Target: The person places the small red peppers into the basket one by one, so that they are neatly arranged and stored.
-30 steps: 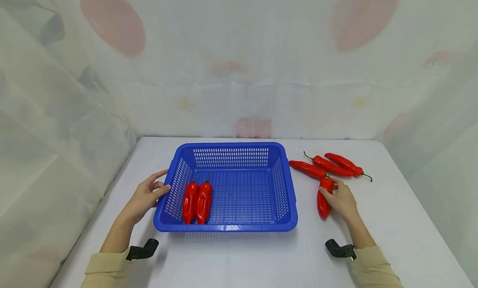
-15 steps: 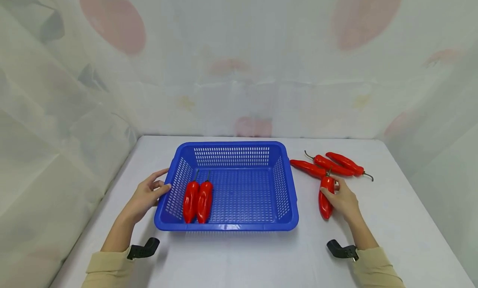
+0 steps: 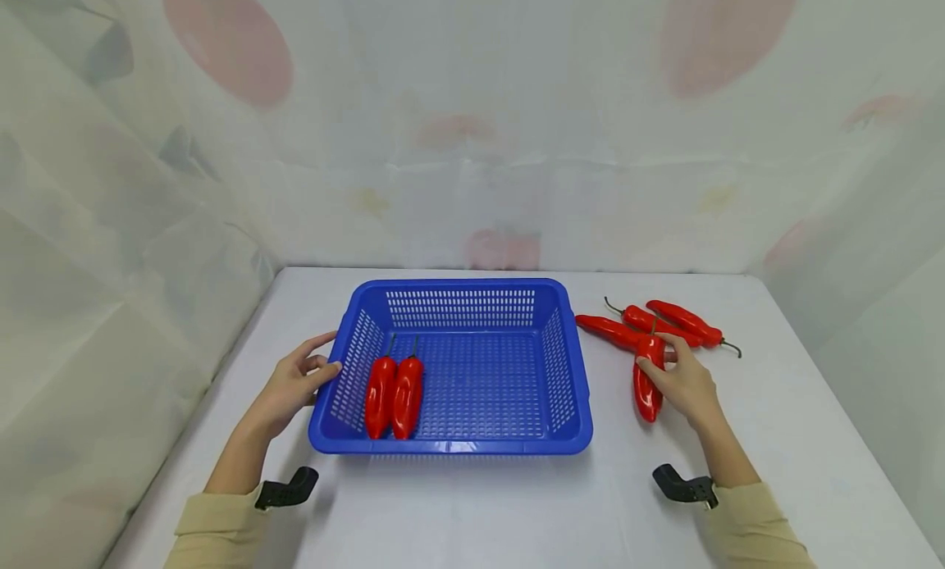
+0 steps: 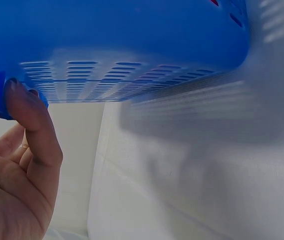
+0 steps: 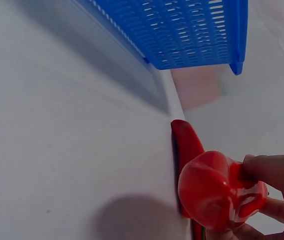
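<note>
A blue plastic basket [image 3: 450, 448] with slotted walls stands mid-table. Its left rim is pinched between the thumb and fingers of my left hand [image 3: 294, 386], as the left wrist view also shows with the hand [image 4: 29, 160] at the rim. Two red chili peppers [image 3: 394, 397] lie side by side inside, stems pointing away. To the right of the basket, my right hand [image 3: 682, 380] grips another red chili pepper [image 3: 648, 389], stem end up and away. In the right wrist view this pepper [image 5: 206, 192] hangs over the table, its shadow below.
Beyond the right hand lie three more red chili peppers: one [image 3: 607, 330] near the basket's right rim, one [image 3: 660, 326] behind it, and one [image 3: 687, 319] farthest right. A white cloth covers the table [image 3: 472, 512]; a patterned curtain [image 3: 472, 184] rises behind its back edge.
My right hand has lifted the chili pepper a little and moved it slightly away from me. The left hand stays at the basket's rim; the whole view has shifted slightly.
</note>
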Demonstrator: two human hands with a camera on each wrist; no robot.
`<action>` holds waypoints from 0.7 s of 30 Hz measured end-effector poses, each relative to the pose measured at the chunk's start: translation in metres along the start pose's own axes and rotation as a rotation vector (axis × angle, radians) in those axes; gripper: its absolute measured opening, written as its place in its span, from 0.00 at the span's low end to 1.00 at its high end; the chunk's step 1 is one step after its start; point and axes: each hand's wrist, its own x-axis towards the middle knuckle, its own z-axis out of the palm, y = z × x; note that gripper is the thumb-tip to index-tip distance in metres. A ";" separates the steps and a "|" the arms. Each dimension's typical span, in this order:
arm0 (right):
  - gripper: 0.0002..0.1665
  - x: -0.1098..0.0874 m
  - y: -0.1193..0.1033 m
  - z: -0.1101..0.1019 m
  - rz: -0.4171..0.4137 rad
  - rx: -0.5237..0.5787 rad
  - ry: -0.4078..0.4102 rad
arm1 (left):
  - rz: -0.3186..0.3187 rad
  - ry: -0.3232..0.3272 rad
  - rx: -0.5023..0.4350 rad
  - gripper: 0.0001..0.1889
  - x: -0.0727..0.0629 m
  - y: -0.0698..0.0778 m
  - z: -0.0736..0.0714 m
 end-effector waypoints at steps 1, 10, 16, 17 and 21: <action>0.42 0.001 -0.001 -0.001 -0.009 0.002 0.009 | -0.001 0.001 0.000 0.33 0.000 0.000 0.000; 0.43 0.009 -0.018 -0.009 -0.066 0.045 0.054 | 0.005 0.001 0.005 0.33 0.001 -0.001 0.000; 0.43 0.012 -0.029 -0.014 -0.090 0.066 0.053 | 0.001 -0.003 0.010 0.34 0.001 -0.001 -0.001; 0.44 0.012 -0.031 -0.015 -0.088 0.072 0.048 | 0.000 -0.004 0.011 0.34 0.001 -0.001 -0.001; 0.44 0.013 -0.040 -0.019 -0.082 0.090 0.030 | -0.001 -0.003 0.009 0.34 0.001 -0.001 -0.001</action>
